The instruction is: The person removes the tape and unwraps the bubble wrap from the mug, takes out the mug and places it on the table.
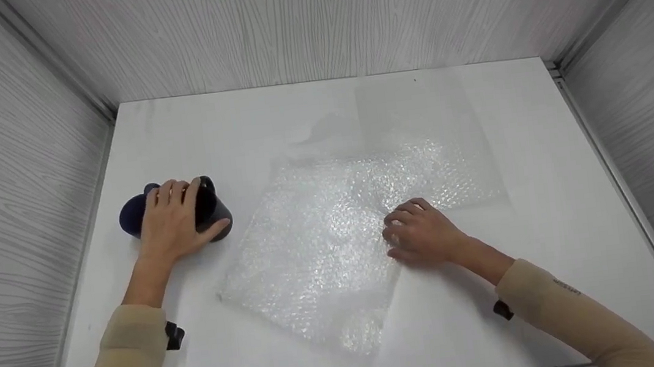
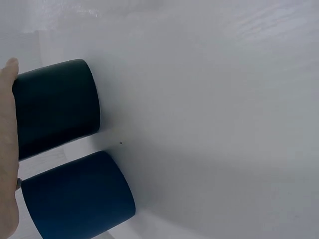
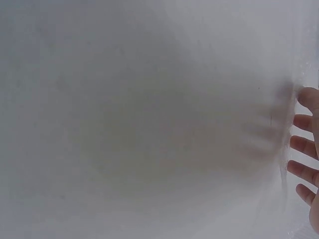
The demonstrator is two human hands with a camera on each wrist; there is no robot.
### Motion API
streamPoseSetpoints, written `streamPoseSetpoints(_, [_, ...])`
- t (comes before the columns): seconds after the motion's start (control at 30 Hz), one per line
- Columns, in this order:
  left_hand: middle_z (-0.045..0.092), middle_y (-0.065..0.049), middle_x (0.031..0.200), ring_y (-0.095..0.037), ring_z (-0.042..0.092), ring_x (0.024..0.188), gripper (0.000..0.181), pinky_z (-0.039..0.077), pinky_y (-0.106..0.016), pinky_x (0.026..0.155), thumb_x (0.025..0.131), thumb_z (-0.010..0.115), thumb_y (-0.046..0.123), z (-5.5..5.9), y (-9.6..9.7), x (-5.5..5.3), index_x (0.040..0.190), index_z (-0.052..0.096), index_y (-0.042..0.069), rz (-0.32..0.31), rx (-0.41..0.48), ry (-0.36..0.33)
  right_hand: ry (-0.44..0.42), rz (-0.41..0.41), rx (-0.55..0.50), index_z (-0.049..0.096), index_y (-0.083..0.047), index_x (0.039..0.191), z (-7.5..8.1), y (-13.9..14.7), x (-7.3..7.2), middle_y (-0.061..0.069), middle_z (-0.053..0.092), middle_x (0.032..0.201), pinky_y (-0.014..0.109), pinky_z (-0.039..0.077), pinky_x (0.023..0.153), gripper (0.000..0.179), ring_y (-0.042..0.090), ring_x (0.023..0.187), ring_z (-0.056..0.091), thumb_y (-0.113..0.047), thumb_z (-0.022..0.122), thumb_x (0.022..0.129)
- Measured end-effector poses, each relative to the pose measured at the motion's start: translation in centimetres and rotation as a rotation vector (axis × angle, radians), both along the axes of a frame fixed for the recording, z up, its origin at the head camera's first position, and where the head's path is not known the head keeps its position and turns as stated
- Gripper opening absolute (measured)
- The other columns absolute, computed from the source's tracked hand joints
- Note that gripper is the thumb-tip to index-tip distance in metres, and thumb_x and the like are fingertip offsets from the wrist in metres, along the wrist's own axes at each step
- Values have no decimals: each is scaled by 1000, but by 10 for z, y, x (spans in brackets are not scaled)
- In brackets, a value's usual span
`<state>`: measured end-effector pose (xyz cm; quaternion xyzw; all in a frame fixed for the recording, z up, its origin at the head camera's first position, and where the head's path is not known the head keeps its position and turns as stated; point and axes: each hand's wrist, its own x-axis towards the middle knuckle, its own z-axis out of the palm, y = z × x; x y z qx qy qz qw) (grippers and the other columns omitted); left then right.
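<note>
My left hand (image 1: pixel 172 226) lies over two mugs standing side by side. Its thumb is on the near side of the black mug (image 1: pixel 221 217), and the fingers reach over the rims. Beyond the palm, the dark blue mug (image 1: pixel 132 215) shows at the left; both mugs' walls are plain in the left wrist view. My right hand (image 1: pixel 422 231) touches the right edge of a clear bubble wrap sheet (image 1: pixel 310 253). In the right wrist view its fingers (image 3: pixel 303 144) are spread apart at the plastic. What lies under the left palm is hidden.
The bubble wrap covers the middle of a white table (image 1: pixel 222 127), with another part of it reaching back and right. Grey wood-patterned walls (image 1: pixel 315 22) stand at the back and both sides. A metal edge runs along the table's front.
</note>
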<state>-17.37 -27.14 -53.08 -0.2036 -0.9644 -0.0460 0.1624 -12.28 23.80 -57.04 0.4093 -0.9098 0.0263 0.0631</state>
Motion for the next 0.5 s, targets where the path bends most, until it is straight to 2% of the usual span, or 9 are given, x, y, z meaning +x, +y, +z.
streamPoseSetpoints(0.17, [62,-26,133,-48,54,130,88,42,-65,109,88,65,68,5,19,8,144,57,0,-48,-25,116,14,13,4,77,-25,105,1,-1,-1,-1,75,120,48,52,105,28,26,117,68,-48,78,90])
streamPoseSetpoints(0.27, [63,-23,132,-45,56,129,86,44,-61,108,88,66,68,5,32,13,143,58,1,-85,-65,140,20,19,0,77,-25,105,1,-3,-1,-1,75,120,49,52,105,27,26,118,68,-47,78,90])
streamPoseSetpoints(0.33, [63,-22,132,-43,56,130,86,44,-59,109,89,66,68,2,41,17,144,58,2,-108,-89,127,25,20,-10,77,-24,106,0,-4,-1,0,75,121,49,52,105,26,27,118,68,-46,77,91])
streamPoseSetpoints(0.5, [65,-18,135,-40,55,135,84,44,-57,114,91,64,70,-9,63,27,145,59,5,-157,-150,43,50,34,-35,77,-22,109,-2,-6,-2,2,75,121,49,52,104,24,28,119,68,-40,75,93])
